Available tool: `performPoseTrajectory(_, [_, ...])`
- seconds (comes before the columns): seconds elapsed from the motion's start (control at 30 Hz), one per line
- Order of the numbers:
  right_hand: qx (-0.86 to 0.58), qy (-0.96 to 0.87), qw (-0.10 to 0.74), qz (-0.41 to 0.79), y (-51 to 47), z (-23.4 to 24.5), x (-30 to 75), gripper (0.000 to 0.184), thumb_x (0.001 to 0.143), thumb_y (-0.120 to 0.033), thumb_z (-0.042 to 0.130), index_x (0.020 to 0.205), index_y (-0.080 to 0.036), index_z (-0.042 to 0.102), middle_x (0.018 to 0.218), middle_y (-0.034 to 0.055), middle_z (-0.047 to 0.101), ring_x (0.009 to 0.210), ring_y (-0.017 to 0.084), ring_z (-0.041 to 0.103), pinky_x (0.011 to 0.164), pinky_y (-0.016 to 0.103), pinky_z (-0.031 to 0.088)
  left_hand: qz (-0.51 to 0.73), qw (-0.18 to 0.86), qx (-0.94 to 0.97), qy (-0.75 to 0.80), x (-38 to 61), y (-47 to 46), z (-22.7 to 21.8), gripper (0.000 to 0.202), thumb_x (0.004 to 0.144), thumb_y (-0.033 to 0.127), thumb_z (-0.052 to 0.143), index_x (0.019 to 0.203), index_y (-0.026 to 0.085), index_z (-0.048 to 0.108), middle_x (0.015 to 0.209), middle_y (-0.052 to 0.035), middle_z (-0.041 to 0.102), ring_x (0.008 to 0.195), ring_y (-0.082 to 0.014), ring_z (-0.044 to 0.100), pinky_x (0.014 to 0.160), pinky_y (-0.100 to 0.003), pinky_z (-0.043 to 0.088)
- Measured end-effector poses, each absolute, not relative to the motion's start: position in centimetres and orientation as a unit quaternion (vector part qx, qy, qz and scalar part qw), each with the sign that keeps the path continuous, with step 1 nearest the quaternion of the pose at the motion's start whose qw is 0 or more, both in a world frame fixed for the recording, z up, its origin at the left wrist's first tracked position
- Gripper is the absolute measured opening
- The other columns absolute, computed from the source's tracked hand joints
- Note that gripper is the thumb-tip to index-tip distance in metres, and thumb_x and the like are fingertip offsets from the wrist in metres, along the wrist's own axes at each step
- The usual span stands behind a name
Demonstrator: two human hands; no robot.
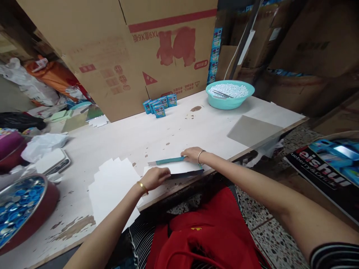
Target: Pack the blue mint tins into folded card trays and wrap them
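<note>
A flat white card sheet with a teal printed edge (179, 167) lies at the near edge of the pale wooden table (168, 130). My left hand (155, 178) rests on its left end with the fingers curled down over the sheet. My right hand (193, 154) presses the far right corner, fingers closed on the teal strip. Just to the left lies a fanned stack of white card sheets (113, 188).
Several small blue boxes (159, 105) stand near a big cardboard carton (157, 52). A teal basin of white pellets (230, 93) sits back right, a grey card (252, 130) in front of it. At left are a red bowl of blue discs (19, 209) and a scale (53, 161).
</note>
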State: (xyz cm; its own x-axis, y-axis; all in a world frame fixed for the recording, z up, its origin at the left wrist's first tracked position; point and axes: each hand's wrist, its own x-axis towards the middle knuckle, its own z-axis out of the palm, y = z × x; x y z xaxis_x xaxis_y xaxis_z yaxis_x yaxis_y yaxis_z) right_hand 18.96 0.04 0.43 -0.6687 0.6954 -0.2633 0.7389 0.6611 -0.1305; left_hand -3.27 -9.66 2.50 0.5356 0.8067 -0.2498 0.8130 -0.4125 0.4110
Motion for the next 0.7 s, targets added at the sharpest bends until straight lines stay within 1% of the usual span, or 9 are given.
performPoseTrajectory(0.1, [0.392, 0.914, -0.028, -0.1, -2.1, 1.7, 19.9, 0.04, 0.091, -0.039, 0.044, 0.125, -0.018, 0.048, 0.119, 0.012, 0.056, 0.107, 0.022, 0.053, 0.084, 0.034, 0.043, 0.01, 0.281, 0.811, 0.514, -3.0, -7.6, 1.4, 0.017, 0.086, 0.035, 0.047, 0.092, 0.021, 0.055, 0.068, 0.0023, 0.059, 0.063, -0.0132, 0.051, 0.06, -0.024, 0.036])
performPoseTrajectory(0.17, [0.355, 0.925, -0.117, -0.075, -4.7, 1.1, 20.5, 0.048, 0.088, -0.044, 0.049, 0.126, -0.015, 0.047, 0.12, 0.0149, 0.054, 0.112, 0.025, 0.048, 0.092, 0.04, 0.04, 0.022, 0.28, 0.814, 0.509, -3.1, -6.8, 0.7, 0.019, 0.088, 0.036, 0.045, 0.089, 0.02, 0.055, 0.07, 0.0014, 0.059, 0.065, -0.0135, 0.051, 0.062, -0.025, 0.038])
performPoseTrajectory(0.27, [0.338, 0.932, -0.126, -0.028, -8.7, -1.9, 21.1, 0.052, 0.083, -0.036, 0.059, 0.127, -0.01, 0.047, 0.122, 0.0179, 0.054, 0.116, 0.029, 0.045, 0.099, 0.047, 0.033, 0.04, 0.182, 0.87, 0.456, -3.3, -7.5, -0.1, 0.03, 0.088, 0.045, 0.043, 0.09, 0.02, 0.058, 0.097, -0.0066, 0.061, 0.09, -0.0196, 0.053, 0.08, -0.032, 0.04])
performPoseTrajectory(0.33, [0.368, 0.922, -0.119, -0.008, -10.2, -4.1, 21.1, 0.043, 0.086, -0.025, 0.054, 0.126, -0.011, 0.048, 0.125, 0.0174, 0.053, 0.12, 0.028, 0.043, 0.101, 0.046, 0.031, 0.038, 0.1, 0.901, 0.421, -3.3, -8.7, -0.6, 0.039, 0.082, 0.055, 0.049, 0.1, 0.022, 0.06, 0.121, -0.0106, 0.053, 0.11, -0.0267, 0.045, 0.093, -0.041, 0.033])
performPoseTrajectory(0.37, [0.383, 0.916, -0.119, -0.002, -10.6, -4.8, 21.1, 0.039, 0.088, -0.022, 0.05, 0.125, -0.013, 0.049, 0.128, 0.0165, 0.052, 0.121, 0.028, 0.042, 0.101, 0.046, 0.031, 0.033, 0.071, 0.904, 0.42, -3.3, -9.4, -0.9, 0.042, 0.08, 0.056, 0.052, 0.107, 0.024, 0.059, 0.127, -0.011, 0.048, 0.115, -0.0289, 0.041, 0.096, -0.044, 0.03])
performPoseTrajectory(0.4, [0.395, 0.911, -0.119, 0.001, -10.8, -5.3, 21.0, 0.036, 0.089, -0.019, 0.046, 0.125, -0.015, 0.05, 0.13, 0.0156, 0.05, 0.122, 0.027, 0.041, 0.101, 0.046, 0.031, 0.025, 0.054, 0.901, 0.429, -3.2, -10.0, -1.1, 0.043, 0.08, 0.054, 0.053, 0.111, 0.025, 0.057, 0.128, -0.0112, 0.048, 0.115, -0.0293, 0.041, 0.095, -0.045, 0.03])
performPoseTrajectory(0.47, [0.413, 0.905, -0.103, -0.003, -10.9, -5.2, 20.8, 0.033, 0.091, -0.016, 0.041, 0.122, -0.016, 0.052, 0.126, 0.015, 0.052, 0.116, 0.027, 0.043, 0.097, 0.045, 0.034, 0.003, 0.051, 0.89, 0.453, -2.8, -10.9, -1.4, 0.035, 0.085, 0.045, 0.05, 0.113, 0.024, 0.057, 0.115, -0.011, 0.055, 0.105, -0.0262, 0.047, 0.089, -0.041, 0.034])
performPoseTrajectory(0.6, [0.428, 0.903, -0.023, -0.043, -10.5, -3.5, 20.2, 0.027, 0.09, -0.01, 0.036, 0.101, -0.014, 0.06, 0.1, 0.0131, 0.06, 0.095, 0.025, 0.051, 0.08, 0.036, 0.041, -0.007, 0.108, 0.874, 0.473, -2.3, -11.0, -1.5, 0.022, 0.088, 0.03, 0.045, 0.094, 0.019, 0.062, 0.089, -0.0078, 0.061, 0.084, -0.0202, 0.054, 0.076, -0.032, 0.038])
performPoseTrajectory(0.7, [0.441, 0.894, 0.007, -0.079, -10.0, -2.5, 19.6, 0.018, 0.088, -0.01, 0.042, 0.096, -0.013, 0.059, 0.099, 0.0124, 0.06, 0.094, 0.024, 0.052, 0.078, 0.032, 0.041, 0.022, 0.178, 0.851, 0.493, -2.4, -10.1, -1.2, 0.016, 0.082, 0.03, 0.052, 0.083, 0.019, 0.063, 0.082, -0.0047, 0.062, 0.078, -0.0171, 0.055, 0.07, -0.027, 0.038])
